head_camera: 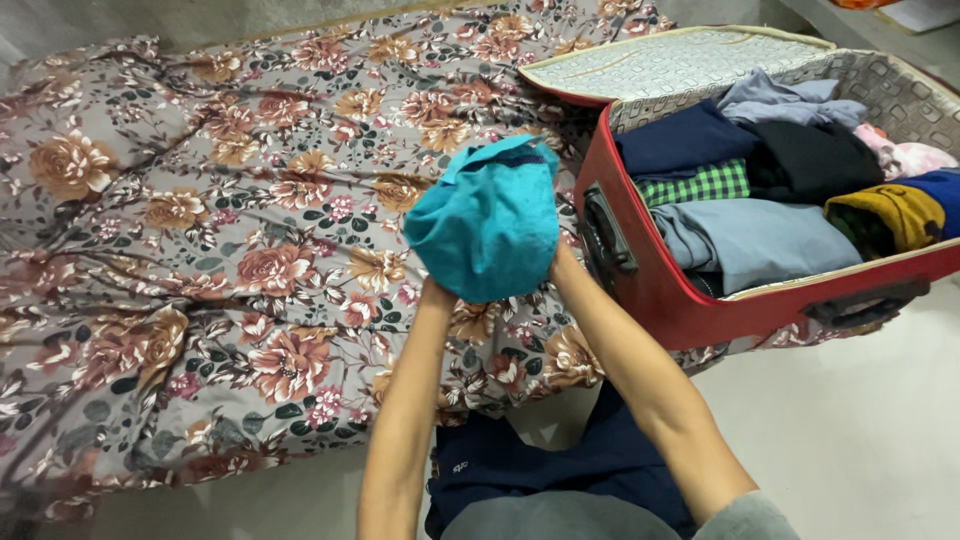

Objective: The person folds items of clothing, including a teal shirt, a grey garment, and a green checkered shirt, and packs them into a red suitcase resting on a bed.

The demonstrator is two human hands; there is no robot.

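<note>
Both hands, the left hand (432,290) and the right hand (560,262) (largely hidden in the fabric), clutch a bunched teal garment (487,222) above the floral bedspread (200,250), just left of the open red suitcase (690,300) packed with folded clothes.

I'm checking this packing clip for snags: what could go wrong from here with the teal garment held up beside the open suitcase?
1. Both hands are hidden behind the teal garment, so the grip cannot be judged; a loose edge might slip and the bundle unfold onto the floral bedsheet.
2. The red suitcase already looks packed with folded clothes, so another piece may bulge or crumple them.
3. The suitcase sits near the bed's edge and could tip if pressed.
</note>
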